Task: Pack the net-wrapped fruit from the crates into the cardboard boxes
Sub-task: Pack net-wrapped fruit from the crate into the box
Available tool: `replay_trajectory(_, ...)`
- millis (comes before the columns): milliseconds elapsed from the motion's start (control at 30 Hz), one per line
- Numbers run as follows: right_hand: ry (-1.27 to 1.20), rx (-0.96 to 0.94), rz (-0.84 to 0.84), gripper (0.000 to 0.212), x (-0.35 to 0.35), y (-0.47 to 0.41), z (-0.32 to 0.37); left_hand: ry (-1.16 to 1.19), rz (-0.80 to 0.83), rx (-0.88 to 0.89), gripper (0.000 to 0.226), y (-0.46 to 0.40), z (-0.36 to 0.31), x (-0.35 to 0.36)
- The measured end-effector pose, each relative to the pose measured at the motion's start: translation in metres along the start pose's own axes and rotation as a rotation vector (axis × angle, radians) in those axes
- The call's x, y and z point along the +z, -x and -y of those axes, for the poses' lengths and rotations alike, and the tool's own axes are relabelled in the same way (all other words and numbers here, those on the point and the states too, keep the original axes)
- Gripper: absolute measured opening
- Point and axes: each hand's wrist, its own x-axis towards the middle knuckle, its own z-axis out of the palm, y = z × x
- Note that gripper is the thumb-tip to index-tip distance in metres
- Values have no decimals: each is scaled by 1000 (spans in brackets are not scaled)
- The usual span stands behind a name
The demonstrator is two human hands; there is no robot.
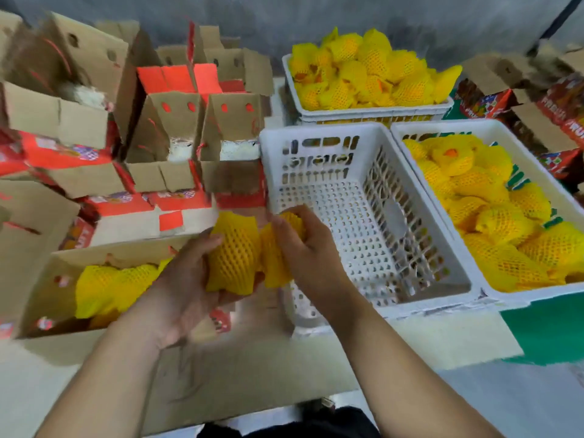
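A grey wall (pixel 316 17) runs behind, above a pale floor (pixel 521 403) with a green surface (pixel 546 336) at right.

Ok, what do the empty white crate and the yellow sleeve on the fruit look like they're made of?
The empty white perforated crate: moulded rigid plastic, judging by the uniform slotted walls and matte surface. The yellow mesh sleeve on the fruit in the left hand: likely soft foam netting, given its puffy diamond lattice.

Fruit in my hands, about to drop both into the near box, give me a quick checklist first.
1. Left hand grips a netted fruit: ok.
2. Right hand grips the second fruit: ok.
3. Nets still cover both: ok.
4. Near box open, with room beside the fruit already in it: ok.
5. Middle crate emptied: ok.
6. Box depth left: cannot tell.
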Motion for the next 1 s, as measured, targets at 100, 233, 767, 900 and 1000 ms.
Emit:
replay_trajectory(100,-9,20,61,21,92,19,13,-103,-120,-3,30,34,-24,-81)
replay_trajectory(233,66,112,123,27,190,30,22,-531,-133,148,39,63,-42,-181)
replay_trajectory(767,589,420,508,46,258,-3,-10,-1606,-161,-183,97,-10,-23,-240)
replay_trajectory(900,890,369,755,42,256,-6,-3,-1620,-112,-186,75,-11,-30,-247)
replay_trajectory(1000,959,387,806,33,261,-5,-6,-1551,-82,-169,48,-13,-33,-249)
